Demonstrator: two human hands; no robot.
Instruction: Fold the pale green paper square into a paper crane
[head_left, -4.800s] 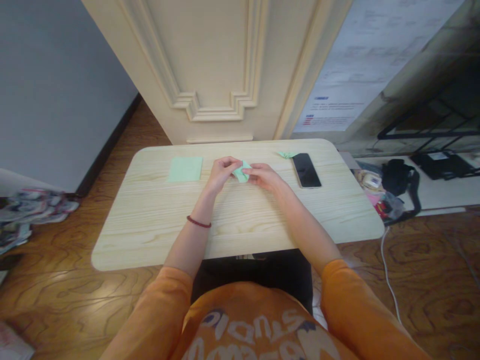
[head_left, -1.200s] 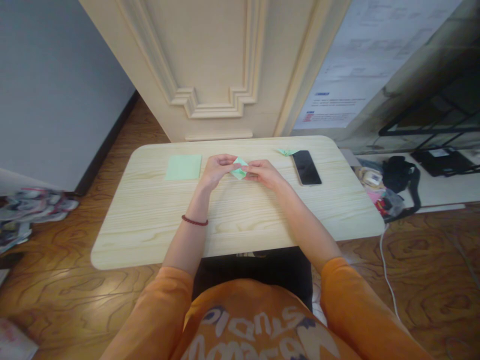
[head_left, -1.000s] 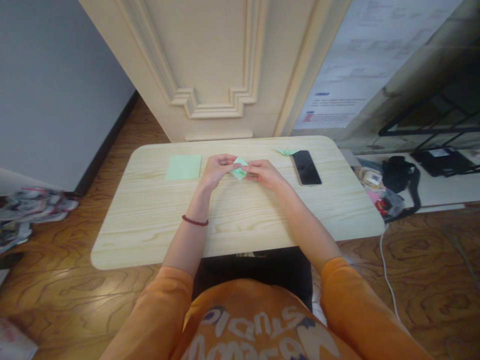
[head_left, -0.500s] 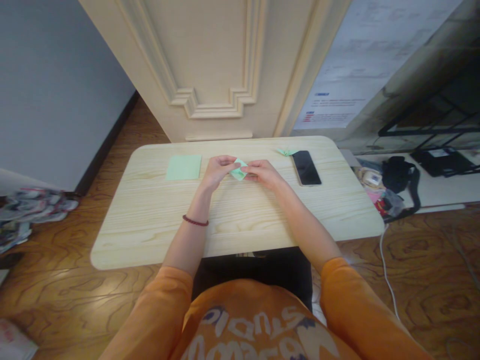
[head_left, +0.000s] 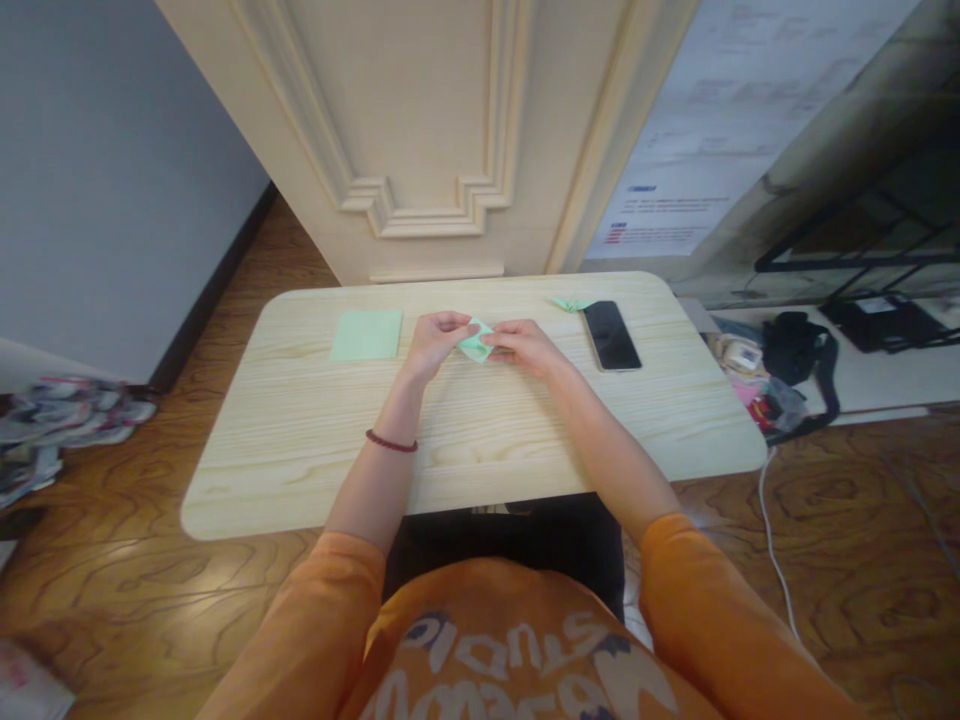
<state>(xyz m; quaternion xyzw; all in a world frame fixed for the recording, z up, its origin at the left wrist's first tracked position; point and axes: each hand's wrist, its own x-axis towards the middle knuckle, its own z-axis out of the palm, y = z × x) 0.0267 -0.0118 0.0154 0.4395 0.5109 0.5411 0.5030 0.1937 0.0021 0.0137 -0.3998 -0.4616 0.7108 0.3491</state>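
Note:
Between my two hands is a small folded piece of light green paper (head_left: 475, 348), held just over the middle of the table (head_left: 480, 430). My left hand (head_left: 435, 343) pinches its left edge between thumb and fingers. On the other side, my right hand (head_left: 526, 346) grips the right edge, thumb on top. Parts of the paper are hidden under my fingers. To the left of my left hand lies a flat stack of square green paper (head_left: 367, 334). Beyond my right hand sits a folded green paper figure (head_left: 572, 304), close to a dark phone (head_left: 613, 336).
A cream panelled door or wall (head_left: 427, 130) rises right behind the table. At the right, a low white shelf (head_left: 885, 390) carries bags and small items. A white cable (head_left: 776, 550) runs down to the wooden floor (head_left: 180, 560). Shoes (head_left: 82, 410) stand at the left.
Both hands stay in nearly the same place, still pinching the green paper. The paper's lower part looks slightly more opened or tilted than before.

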